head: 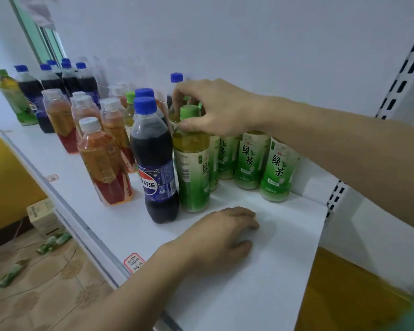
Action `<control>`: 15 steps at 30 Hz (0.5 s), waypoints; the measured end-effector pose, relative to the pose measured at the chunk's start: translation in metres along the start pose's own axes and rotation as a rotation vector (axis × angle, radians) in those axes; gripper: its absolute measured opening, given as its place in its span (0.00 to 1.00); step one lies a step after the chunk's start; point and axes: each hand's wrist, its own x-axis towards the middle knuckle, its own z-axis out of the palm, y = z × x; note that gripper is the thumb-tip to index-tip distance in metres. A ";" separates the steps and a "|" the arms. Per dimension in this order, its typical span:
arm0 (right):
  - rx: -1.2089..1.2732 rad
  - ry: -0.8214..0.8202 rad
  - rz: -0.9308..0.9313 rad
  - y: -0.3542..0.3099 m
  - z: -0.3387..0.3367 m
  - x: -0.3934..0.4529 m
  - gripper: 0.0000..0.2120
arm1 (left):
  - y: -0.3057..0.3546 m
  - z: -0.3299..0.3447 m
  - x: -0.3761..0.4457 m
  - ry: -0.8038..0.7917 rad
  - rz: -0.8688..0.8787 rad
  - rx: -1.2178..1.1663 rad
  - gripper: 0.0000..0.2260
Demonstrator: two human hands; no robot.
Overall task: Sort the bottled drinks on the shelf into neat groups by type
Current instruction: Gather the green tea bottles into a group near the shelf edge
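Observation:
On the white shelf (249,283) my right hand (220,108) reaches in from the right. Its thumb and fingers are closed around the neck of the front green tea bottle (193,168), just below the green cap. More green tea bottles (251,161) stand in a row to its right, under my forearm. A cola bottle (156,163) with a blue cap touches the held bottle's left side. Several red tea bottles (103,163) with white caps stand further left. My left hand (222,235) rests palm down on the bare shelf in front and holds nothing.
A cluster of cola bottles (51,82) and one green tea bottle (14,96) stand at the far left back. Another cola cap (176,77) shows behind my right hand. A slotted upright (413,56) bounds the shelf on the right. Below left lie a cardboard box (42,216) and green packets (53,243).

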 end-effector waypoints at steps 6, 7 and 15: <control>0.012 0.031 0.065 0.011 -0.017 -0.026 0.10 | 0.001 -0.002 -0.031 0.607 -0.149 -0.162 0.04; -0.017 0.053 0.066 0.012 -0.019 -0.029 0.09 | 0.002 -0.004 -0.032 0.727 -0.209 -0.173 0.06; -0.171 0.107 0.200 0.012 -0.038 -0.045 0.16 | 0.008 0.006 0.000 0.414 -0.448 -0.225 0.48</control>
